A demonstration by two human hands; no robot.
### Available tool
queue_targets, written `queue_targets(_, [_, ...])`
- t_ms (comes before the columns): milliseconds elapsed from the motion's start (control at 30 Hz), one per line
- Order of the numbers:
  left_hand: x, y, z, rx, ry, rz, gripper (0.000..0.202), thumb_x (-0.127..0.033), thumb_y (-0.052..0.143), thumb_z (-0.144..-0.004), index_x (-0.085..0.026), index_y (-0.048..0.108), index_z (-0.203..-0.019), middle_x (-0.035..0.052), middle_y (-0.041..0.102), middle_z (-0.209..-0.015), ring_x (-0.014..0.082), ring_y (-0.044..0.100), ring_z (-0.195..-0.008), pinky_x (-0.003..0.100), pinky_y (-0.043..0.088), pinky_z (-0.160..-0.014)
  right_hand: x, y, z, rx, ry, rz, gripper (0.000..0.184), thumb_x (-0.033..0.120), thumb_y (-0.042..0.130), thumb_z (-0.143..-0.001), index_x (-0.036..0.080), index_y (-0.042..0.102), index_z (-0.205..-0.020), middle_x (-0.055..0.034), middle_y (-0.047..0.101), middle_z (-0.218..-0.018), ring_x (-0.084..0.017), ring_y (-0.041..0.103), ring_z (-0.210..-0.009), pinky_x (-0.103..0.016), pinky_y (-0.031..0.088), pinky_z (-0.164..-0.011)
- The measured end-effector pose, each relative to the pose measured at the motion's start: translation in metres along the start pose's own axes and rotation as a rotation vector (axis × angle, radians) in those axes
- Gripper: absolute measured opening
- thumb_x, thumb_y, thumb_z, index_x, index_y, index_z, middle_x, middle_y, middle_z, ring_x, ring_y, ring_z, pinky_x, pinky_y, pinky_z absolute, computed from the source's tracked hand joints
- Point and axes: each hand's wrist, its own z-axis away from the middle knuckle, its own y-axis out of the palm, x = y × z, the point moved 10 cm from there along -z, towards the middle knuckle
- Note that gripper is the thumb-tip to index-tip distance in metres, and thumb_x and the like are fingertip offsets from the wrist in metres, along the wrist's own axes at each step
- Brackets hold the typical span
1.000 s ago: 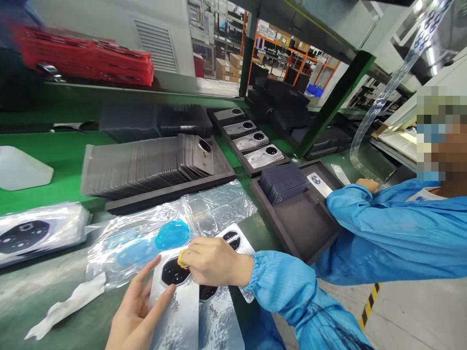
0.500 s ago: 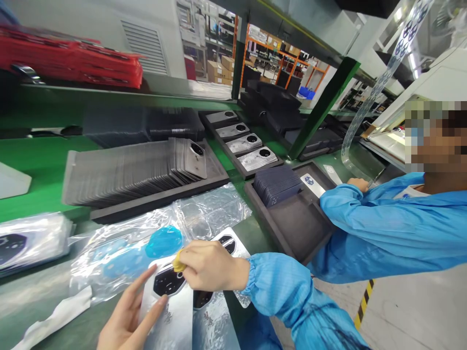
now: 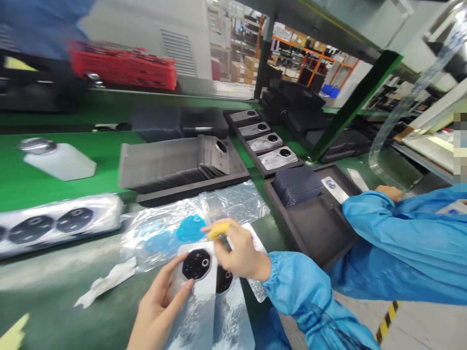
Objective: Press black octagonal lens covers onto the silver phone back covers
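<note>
My left hand (image 3: 156, 304) grips a silvery phone back cover (image 3: 195, 304) by its upper end, fingers on one edge and thumb beside the dark octagonal camera area. Just above and right of that area hovers my right hand (image 3: 242, 253), with a yellow finger cot (image 3: 219, 230) on one finger and its fingers apart. A second back cover (image 3: 233, 316) lies partly under the held one. Another cover (image 3: 257, 289) lies further right, half hidden by my right wrist. Behind my hands, a blue blob (image 3: 190, 227) lies on a clear plastic bag (image 3: 237, 204).
A black tray (image 3: 193, 189) holds a leaning row of covers. Covers fill a second tray (image 3: 270, 170); dark sheets stand in a third (image 3: 292, 233). A white bottle (image 3: 63, 160), wrapped covers (image 3: 98, 216) and a torn white strip (image 3: 109, 282) lie left. A co-worker's blue sleeve (image 3: 383, 223) is at right.
My right hand has lifted its yellow-tipped finger off the camera area and spread its fingers. My left hand still holds the back cover. The view has swung left, so the white bottle shows more fully.
</note>
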Motion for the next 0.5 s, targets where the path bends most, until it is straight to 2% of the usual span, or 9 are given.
queue_targets(67, [-0.001,0.007,0.003,0.049,-0.032,0.07,0.047,-0.05,0.069,-0.067,-0.024,0.066,-0.106,0.0042,0.07,-0.112,0.0288,0.064,-0.108,0.033,0.052,-0.093,-0.016,-0.005,0.0,-0.008,0.192,-0.206,0.009,0.02,0.05,-0.08,0.021,0.052,-0.089,-0.0078,0.07,-0.102,-0.017,0.067,-0.094,-0.033,0.055,-0.083])
queue_targets(133, [-0.005,0.011,0.006,0.051,-0.037,0.126,0.047,-0.045,0.072,-0.066,-0.021,0.066,-0.105,0.0062,0.071,-0.11,0.0289,0.064,-0.108,0.034,0.051,-0.094,-0.034,0.003,0.004,0.059,0.403,-0.397,0.013,0.024,0.055,-0.078,0.021,0.051,-0.089,-0.0073,0.07,-0.102,-0.017,0.069,-0.088,-0.03,0.057,-0.075])
queue_targets(200, [-0.009,0.013,0.008,0.041,-0.012,0.174,0.044,-0.043,0.071,-0.068,-0.02,0.067,-0.105,0.0072,0.071,-0.11,0.0282,0.063,-0.108,0.034,0.05,-0.095,-0.043,0.012,0.01,0.138,0.542,-0.522,0.014,0.027,0.058,-0.077,0.021,0.052,-0.088,-0.0062,0.071,-0.098,-0.017,0.07,-0.086,-0.03,0.057,-0.071])
queue_targets(367, [-0.011,0.017,0.016,0.028,0.089,0.24,0.037,-0.04,0.067,-0.077,-0.02,0.067,-0.108,0.0073,0.071,-0.109,0.0252,0.066,-0.102,0.032,0.054,-0.089,-0.045,0.02,0.018,0.246,0.633,-0.647,0.021,0.031,0.066,-0.074,0.022,0.054,-0.088,-0.0048,0.072,-0.091,-0.02,0.068,-0.093,-0.032,0.056,-0.074])
queue_targets(500, [-0.017,0.017,0.024,0.018,0.201,0.216,0.031,-0.035,0.065,-0.08,-0.021,0.068,-0.108,0.0065,0.073,-0.103,0.0229,0.069,-0.094,0.03,0.057,-0.083,-0.038,0.021,0.019,0.302,0.604,-0.679,0.023,0.031,0.069,-0.072,0.021,0.055,-0.087,-0.0029,0.071,-0.085,-0.018,0.068,-0.087,-0.032,0.056,-0.076])
